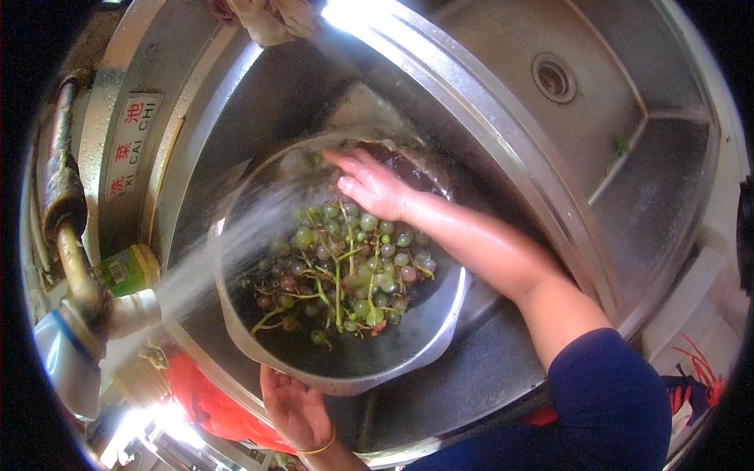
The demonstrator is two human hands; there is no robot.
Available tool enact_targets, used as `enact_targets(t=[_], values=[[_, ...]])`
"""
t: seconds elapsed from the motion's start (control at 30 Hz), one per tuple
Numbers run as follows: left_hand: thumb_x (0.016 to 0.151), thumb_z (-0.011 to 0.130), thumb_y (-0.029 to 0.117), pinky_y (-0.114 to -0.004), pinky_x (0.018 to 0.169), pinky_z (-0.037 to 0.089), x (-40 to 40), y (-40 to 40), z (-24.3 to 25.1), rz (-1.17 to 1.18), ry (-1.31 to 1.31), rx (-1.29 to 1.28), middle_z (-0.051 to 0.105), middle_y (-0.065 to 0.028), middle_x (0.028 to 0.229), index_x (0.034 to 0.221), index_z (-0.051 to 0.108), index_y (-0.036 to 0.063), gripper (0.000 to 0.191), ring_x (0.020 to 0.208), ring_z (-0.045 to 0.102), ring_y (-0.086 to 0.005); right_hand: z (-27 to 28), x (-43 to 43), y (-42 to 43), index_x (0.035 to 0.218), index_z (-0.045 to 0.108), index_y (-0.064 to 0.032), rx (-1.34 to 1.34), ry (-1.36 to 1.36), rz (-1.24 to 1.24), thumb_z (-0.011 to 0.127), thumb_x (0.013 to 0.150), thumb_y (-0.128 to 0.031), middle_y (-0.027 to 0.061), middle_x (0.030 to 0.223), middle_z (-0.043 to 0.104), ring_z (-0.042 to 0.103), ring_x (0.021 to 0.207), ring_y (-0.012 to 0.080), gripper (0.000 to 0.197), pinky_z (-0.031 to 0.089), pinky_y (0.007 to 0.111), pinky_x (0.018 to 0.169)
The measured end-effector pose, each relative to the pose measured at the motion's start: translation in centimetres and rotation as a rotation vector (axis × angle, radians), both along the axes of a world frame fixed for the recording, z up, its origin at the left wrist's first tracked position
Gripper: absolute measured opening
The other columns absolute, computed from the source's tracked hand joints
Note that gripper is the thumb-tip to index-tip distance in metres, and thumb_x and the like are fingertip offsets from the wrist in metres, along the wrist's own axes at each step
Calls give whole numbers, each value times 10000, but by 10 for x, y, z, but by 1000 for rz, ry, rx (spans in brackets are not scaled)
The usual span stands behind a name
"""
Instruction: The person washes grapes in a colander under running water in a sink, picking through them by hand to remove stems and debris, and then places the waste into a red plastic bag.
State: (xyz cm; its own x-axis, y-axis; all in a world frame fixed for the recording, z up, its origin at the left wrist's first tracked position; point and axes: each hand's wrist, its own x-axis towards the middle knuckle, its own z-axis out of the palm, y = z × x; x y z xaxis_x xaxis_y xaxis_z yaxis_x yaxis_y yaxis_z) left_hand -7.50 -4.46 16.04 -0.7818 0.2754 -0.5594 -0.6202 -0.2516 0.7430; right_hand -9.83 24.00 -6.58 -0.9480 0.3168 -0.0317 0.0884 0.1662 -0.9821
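Note:
A round metal basin (253, 353) stands in the stainless steel sink (436, 377), holding water and bunches of green and purplish grapes (365, 277) on green stems. My right hand (374, 183) reaches over the basin's far side, wet, fingers spread, with nothing seen in its grasp. Its fingertips are at the water among blurred splashes. At the near rim, my left hand (297, 409) holds the basin from outside, palm showing and some fingertips hidden under the rim. From the white tap spout (136, 313) at left, a strong water jet (235, 235) sprays into the basin.
A steel divider (500, 112) separates this sink from a second one with a drain (553, 78). A green-labelled container (128, 271) stands behind the tap. Red plastic (218, 406) lies beside the sink's near left edge. A cloth (274, 20) hangs at the top.

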Motion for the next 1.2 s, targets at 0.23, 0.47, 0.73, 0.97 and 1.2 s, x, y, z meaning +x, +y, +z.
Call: enact_targets(t=[0.23,0.47,0.73,0.97,1.2], values=[[928,435,240,-495,1021,381,1,7,9,-52,66,78,429,-168,1351,1355,338,-7,502,1233,427,-324,-2,-2,0,1407,289,-51,9,23,6,387,908,-394,194,1428,324,279,1308,392,614,207,441,1096],[929,438,234,-501,1022,379,1,6,8,-39,56,52,420,-173,1356,1358,335,-3,500,1244,412,-333,2,-3,0,1443,225,-163,-47,-113,71,339,917,-459,181,1452,283,158,1362,401,614,131,475,1122],[930,435,214,-504,1041,349,0,9,10,-22,40,70,406,-169,1371,1356,346,0,484,1257,396,-329,1,-3,0,1443,229,-169,-22,-141,65,333,927,-437,178,1455,280,186,1352,411,590,145,475,1121],[931,435,192,-522,1032,353,-2,1,9,-22,-2,151,403,-168,1374,1351,353,2,469,1262,390,-325,2,-5,0,1421,297,-174,4,-88,34,378,918,-388,232,1361,388,337,1277,380,552,249,418,1084],[889,526,232,-553,1028,348,-14,22,31,-75,-6,123,337,-181,1416,1384,293,8,591,1289,346,-357,-7,-5,-1,1396,331,-64,-74,-6,-10,366,946,-354,204,1369,408,367,1280,304,537,251,381,1075]])
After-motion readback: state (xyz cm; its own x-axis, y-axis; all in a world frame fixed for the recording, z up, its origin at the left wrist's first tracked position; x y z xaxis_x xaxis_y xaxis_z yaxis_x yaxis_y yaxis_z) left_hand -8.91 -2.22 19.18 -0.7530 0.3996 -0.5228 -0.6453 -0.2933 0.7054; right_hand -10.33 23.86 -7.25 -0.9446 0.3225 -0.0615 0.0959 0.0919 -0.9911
